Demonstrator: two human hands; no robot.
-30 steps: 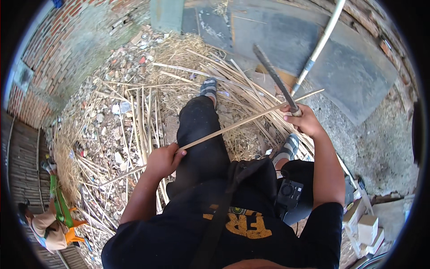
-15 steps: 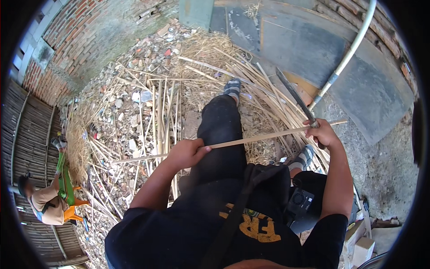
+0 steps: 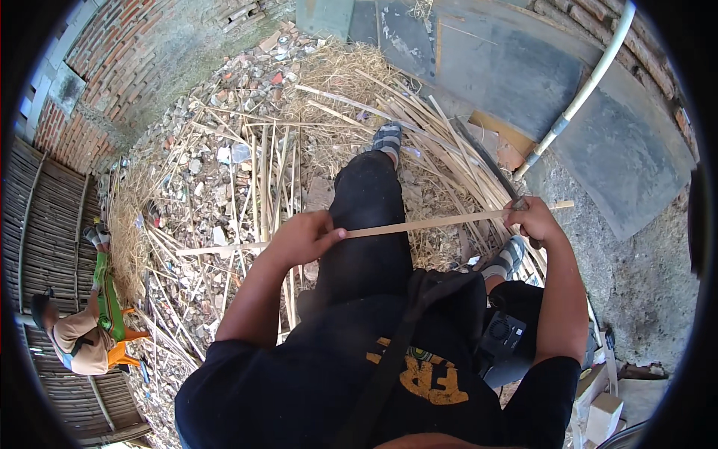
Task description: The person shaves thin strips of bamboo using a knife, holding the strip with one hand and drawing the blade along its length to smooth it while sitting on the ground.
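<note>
A long, thin bamboo strip (image 3: 419, 226) lies across my lap, its right end slightly higher than its left. My left hand (image 3: 303, 238) is closed around it, with the thumb pressed along it. My right hand (image 3: 535, 221) is closed on the handle of a long-bladed knife (image 3: 485, 161), whose dark blade points away from me and up to the left. The strip passes by the knife at my right fingers, and its end sticks out beyond that hand. Whether those fingers also pinch the strip is hidden.
Split bamboo lengths (image 3: 265, 187) and straw (image 3: 340, 71) lie over rubble. At the right, a pale pole (image 3: 580, 97) leans near dark sheets (image 3: 508, 75). Far left, another person (image 3: 86, 340) sits on an orange chair (image 3: 120, 355) beside a bamboo wall (image 3: 56, 224).
The bamboo strip has shifted a little left, and its left end has risen. Both hands have moved slightly up and left. The knife blade has tilted and its tip sits slightly further left.
</note>
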